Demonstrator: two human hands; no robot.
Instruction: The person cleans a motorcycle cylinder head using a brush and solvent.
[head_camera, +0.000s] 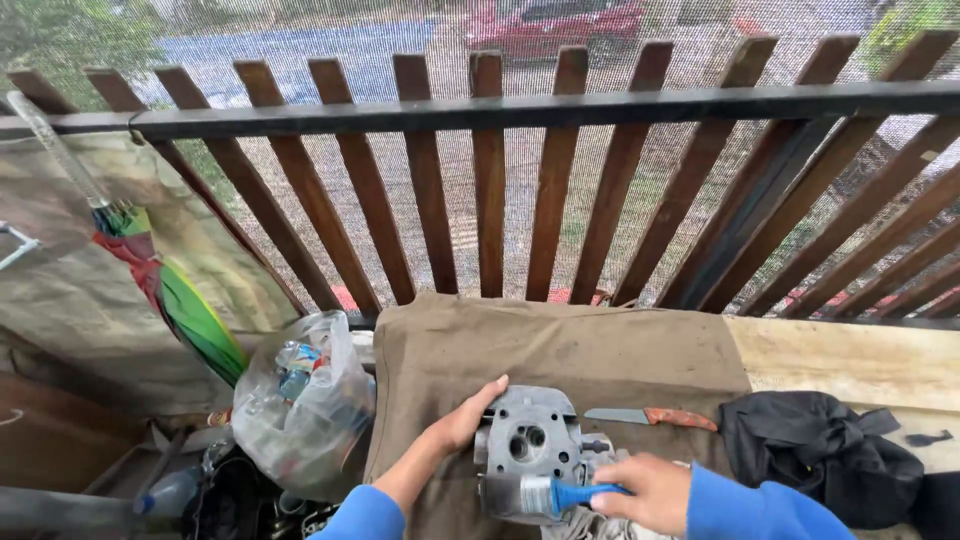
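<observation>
Grey cast-metal engine part (530, 440), blocky with round ports in its upper face, resting on a brown canvas cloth (560, 345) spread over the bench (850, 360), low in the view at about 6 o'clock. Left hand (468, 415) pressed flat against the part's 9 o'clock side, fingers spread along the edge, steadying rather than gripping hard. Right hand (655, 492) clenched around the blue handle of a small flat paintbrush (548, 495), bristles touching the part's near edge at about 6 o'clock.

To brush well here: keeping the left palm firm against the casting so it cannot slide on the cloth; working the bristles in short strokes along the edge and into the recesses around the ports; holding the handle low and near the ferrule for control. Possibly a pale rag under the right hand, though the frame edge cuts it off too much to be sure.

Just beyond the part at 3 o'clock, a knife (650, 416) with an orange-brown handle and bare steel blade, lying flat on the cloth, apart from both hands. Farther toward 3 o'clock, a crumpled black garment (815, 450) on the pale wooden board. At 9 o'clock, a clear plastic bag (300, 405) stuffed with empty bottles, and a folded multicoloured umbrella (185, 300) leaning against a tarpaulin. At 12 o'clock, a brown slatted wooden railing (490, 170) backed by mesh.
</observation>
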